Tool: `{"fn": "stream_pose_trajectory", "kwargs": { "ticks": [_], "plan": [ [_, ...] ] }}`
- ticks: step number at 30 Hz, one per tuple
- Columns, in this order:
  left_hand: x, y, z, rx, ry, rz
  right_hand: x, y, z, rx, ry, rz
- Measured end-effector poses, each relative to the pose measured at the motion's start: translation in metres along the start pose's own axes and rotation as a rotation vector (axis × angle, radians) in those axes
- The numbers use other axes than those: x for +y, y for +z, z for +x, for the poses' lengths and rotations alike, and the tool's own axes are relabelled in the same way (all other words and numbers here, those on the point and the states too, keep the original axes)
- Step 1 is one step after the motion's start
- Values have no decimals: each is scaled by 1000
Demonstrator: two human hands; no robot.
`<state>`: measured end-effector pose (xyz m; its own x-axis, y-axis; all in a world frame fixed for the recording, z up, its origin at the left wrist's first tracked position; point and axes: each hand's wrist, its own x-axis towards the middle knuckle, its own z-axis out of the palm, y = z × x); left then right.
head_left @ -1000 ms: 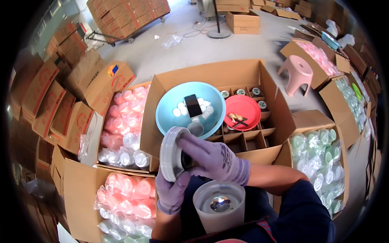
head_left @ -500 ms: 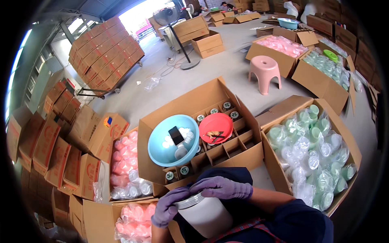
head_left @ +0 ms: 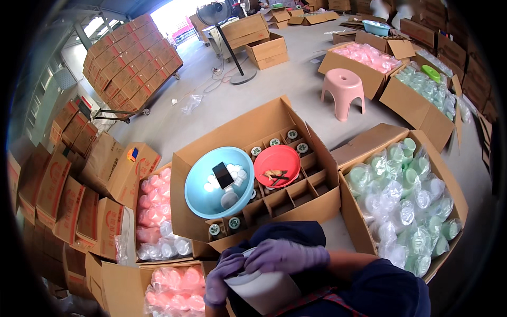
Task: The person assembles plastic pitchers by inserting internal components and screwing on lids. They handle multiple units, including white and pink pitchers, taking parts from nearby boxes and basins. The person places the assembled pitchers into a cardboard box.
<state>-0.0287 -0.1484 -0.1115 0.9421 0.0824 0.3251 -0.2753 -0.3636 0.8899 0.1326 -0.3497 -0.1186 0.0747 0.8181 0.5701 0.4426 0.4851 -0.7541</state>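
Note:
A white cylindrical jar [head_left: 268, 291] is tilted in my lap, its top edge toward the far left. My left hand [head_left: 219, 279], in a purple glove, grips the jar's rim from the left side. From the right, my gloved right hand [head_left: 288, 257] reaches over the top, fingers bent down onto the rim. Both hands hide most of the jar's mouth. Just beyond them is a divided cardboard box [head_left: 317, 203] with several lidded containers in its cells. Resting on it are a blue basin [head_left: 196, 193] with small white pieces and a dark phone, and a red bowl [head_left: 285, 156].
At the right, a carton [head_left: 364, 240] holds bagged green cups. Bagged pink cups [head_left: 153, 203] fill cartons at the left. Farther off are a pink stool [head_left: 343, 87], a standing fan [head_left: 232, 47], and a cart stacked with cartons [head_left: 132, 63].
My right hand has shifted slightly left and down over the jar's top. The threaded rim, visible before, is now mostly covered. The whole view has shifted a little.

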Motion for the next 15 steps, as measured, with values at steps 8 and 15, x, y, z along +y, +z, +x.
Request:
{"fn": "stream_pose_trajectory", "kwargs": {
  "ticks": [8, 15],
  "plan": [
    [-1, -11, 8, 326, -86, 28, -20, -23, 14, 358, 116, -568],
    [-8, -15, 8, 57, 28, 471, -47, 16, 13, 290, -52, -293]
  ]
}}
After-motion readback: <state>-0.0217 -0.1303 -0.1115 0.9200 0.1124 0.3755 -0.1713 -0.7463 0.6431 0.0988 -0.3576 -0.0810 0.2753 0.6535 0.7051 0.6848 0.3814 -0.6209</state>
